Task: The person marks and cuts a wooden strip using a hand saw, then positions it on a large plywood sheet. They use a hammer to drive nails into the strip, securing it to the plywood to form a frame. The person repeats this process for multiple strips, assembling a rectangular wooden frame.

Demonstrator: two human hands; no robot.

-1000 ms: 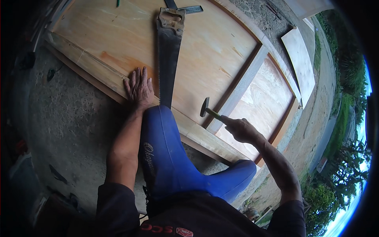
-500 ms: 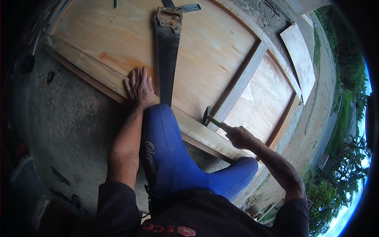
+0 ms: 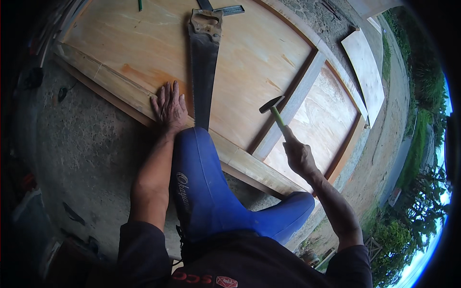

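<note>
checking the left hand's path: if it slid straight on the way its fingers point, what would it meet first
Probably only bare plywood panel: the left hand lies flat pointing up it, the handsaw just beside it.

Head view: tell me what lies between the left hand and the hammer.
In the head view, the handsaw lies on the plywood panel between the left hand and hammer.

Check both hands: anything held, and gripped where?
The right hand holds a hammer by the lower end of its green handle, head raised over the wooden panel. The left hand holds nothing and lies flat on the panel's frame beside the saw.
</note>
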